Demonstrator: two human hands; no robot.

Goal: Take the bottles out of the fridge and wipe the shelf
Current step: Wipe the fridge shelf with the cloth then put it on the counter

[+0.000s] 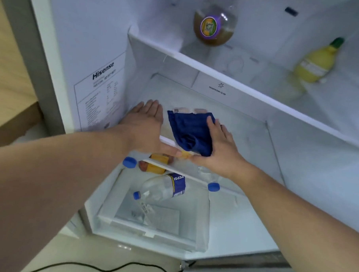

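With the left grip [146, 124] released flat at 10 o'clock on the shelf [236, 126] and the right grip [217, 149] pressing the cloth [189, 130] with straight, unclenched fingers, the cloth may slip off onto the bottles [166, 188] at 6 o'clock.

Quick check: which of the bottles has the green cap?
The yellow bottle on the upper shelf, far right. The brown-filled bottle beside it has a purple cap; the Pepsi bottle and the others below have blue caps.
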